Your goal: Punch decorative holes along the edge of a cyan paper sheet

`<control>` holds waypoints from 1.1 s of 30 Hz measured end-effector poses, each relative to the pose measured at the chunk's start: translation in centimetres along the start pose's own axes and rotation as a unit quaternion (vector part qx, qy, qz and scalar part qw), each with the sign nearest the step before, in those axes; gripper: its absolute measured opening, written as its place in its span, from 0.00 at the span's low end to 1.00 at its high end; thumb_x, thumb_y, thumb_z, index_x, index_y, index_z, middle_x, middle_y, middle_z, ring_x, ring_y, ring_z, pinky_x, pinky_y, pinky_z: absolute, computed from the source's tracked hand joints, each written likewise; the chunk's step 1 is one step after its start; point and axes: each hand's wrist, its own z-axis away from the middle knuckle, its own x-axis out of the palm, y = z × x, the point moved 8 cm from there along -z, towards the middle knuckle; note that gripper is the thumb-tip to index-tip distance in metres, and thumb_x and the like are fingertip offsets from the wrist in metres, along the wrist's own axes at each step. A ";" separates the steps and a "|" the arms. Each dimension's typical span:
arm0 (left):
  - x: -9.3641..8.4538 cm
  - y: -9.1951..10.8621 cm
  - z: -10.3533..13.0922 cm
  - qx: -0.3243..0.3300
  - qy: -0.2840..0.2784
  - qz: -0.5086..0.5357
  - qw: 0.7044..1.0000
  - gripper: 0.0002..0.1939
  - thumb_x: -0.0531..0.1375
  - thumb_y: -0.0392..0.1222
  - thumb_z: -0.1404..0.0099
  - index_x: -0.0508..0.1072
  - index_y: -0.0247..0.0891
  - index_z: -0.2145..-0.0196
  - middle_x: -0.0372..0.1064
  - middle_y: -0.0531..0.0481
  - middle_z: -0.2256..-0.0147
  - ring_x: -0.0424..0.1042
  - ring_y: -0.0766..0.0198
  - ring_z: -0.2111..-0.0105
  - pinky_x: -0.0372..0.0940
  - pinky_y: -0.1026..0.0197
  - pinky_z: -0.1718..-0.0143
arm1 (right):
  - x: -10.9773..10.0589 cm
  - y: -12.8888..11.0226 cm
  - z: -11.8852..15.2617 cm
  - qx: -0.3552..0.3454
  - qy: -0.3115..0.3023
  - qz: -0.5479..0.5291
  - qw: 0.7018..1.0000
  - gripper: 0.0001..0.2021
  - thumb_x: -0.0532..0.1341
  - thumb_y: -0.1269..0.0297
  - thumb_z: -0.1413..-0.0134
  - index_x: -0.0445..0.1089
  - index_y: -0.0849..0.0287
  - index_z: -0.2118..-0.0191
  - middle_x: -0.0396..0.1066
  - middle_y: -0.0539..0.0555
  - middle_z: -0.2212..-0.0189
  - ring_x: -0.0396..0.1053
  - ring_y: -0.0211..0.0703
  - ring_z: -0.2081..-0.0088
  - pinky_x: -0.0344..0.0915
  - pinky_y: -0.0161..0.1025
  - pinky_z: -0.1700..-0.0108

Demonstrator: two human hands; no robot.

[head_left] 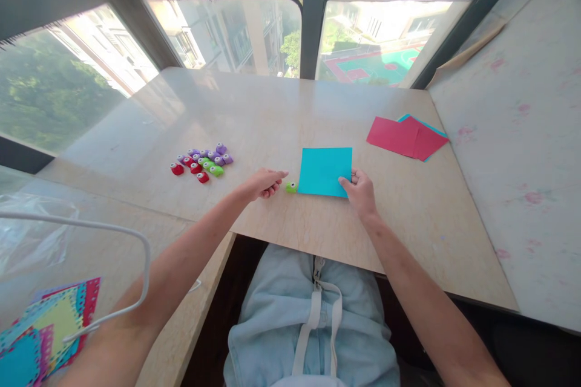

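My right hand (361,192) pinches the right edge of a plain blue sheet of paper (325,170), thumb on top and fingers beneath. At the sheet's lower left corner is a small green craft punch (291,187), touching or overlapping the paper's edge. Just left of that punch hovers my left hand (265,184), its fingers curled in and thumb pointing towards the paper. Nothing shows inside its grasp, and a small gap separates it from the punch.
Several red, purple and green punches (204,163) cluster on the table (272,115) to the left. Red and blue paper sheets (408,136) lie at the right. Edge-punched coloured papers (54,326), a white cable (145,254) and clear plastic (40,236) occupy the lower left.
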 end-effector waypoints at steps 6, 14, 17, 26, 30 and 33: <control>-0.2 -1.3 -0.6 -0.012 -0.004 0.016 1.000 0.21 0.60 0.57 0.37 0.64 0.35 0.74 0.58 0.53 0.81 0.56 0.72 0.84 0.48 0.66 0.83 | 0.0 -0.4 0.2 0.014 0.000 -0.019 1.000 0.22 0.64 0.53 0.53 0.69 0.61 0.54 0.74 0.62 0.57 0.73 0.53 0.58 0.70 0.47 0.55; 0.5 0.0 0.7 0.051 -0.003 -0.008 0.999 0.23 0.64 0.60 0.42 0.65 0.35 0.69 0.60 0.53 0.78 0.58 0.72 0.83 0.51 0.66 0.82 | 0.2 -0.5 0.4 0.010 -0.014 -0.038 0.999 0.22 0.64 0.52 0.52 0.69 0.61 0.54 0.74 0.61 0.57 0.74 0.51 0.58 0.70 0.45 0.56; 0.9 1.6 1.7 0.171 0.020 -0.073 0.982 0.25 0.65 0.60 0.44 0.68 0.35 0.62 0.61 0.53 0.75 0.60 0.71 0.80 0.53 0.67 0.80 | 0.2 -0.4 0.4 0.008 -0.020 -0.043 0.999 0.22 0.64 0.52 0.52 0.69 0.61 0.53 0.74 0.61 0.57 0.74 0.51 0.57 0.70 0.46 0.54; 1.9 1.7 1.9 0.164 0.033 -0.119 0.979 0.18 0.59 0.53 0.35 0.75 0.33 0.61 0.61 0.52 0.76 0.62 0.69 0.80 0.57 0.67 0.81 | 0.6 -0.2 0.0 0.008 -0.024 -0.030 0.999 0.24 0.64 0.52 0.52 0.68 0.62 0.52 0.74 0.63 0.55 0.73 0.53 0.54 0.69 0.49 0.51; 2.1 1.6 1.7 0.145 0.019 -0.084 0.986 0.14 0.60 0.48 0.34 0.73 0.32 0.64 0.63 0.50 0.76 0.66 0.68 0.79 0.63 0.66 0.79 | 0.7 -0.1 -0.1 0.009 -0.028 -0.037 0.999 0.24 0.64 0.52 0.51 0.68 0.61 0.51 0.73 0.62 0.54 0.73 0.52 0.54 0.69 0.48 0.51; 2.4 1.3 1.3 0.136 0.008 -0.069 0.988 0.12 0.59 0.46 0.32 0.72 0.32 0.64 0.63 0.51 0.77 0.68 0.66 0.79 0.67 0.64 0.77 | 0.6 -0.1 0.0 0.008 -0.030 -0.044 0.999 0.24 0.64 0.52 0.51 0.68 0.61 0.51 0.73 0.62 0.55 0.73 0.52 0.55 0.70 0.47 0.52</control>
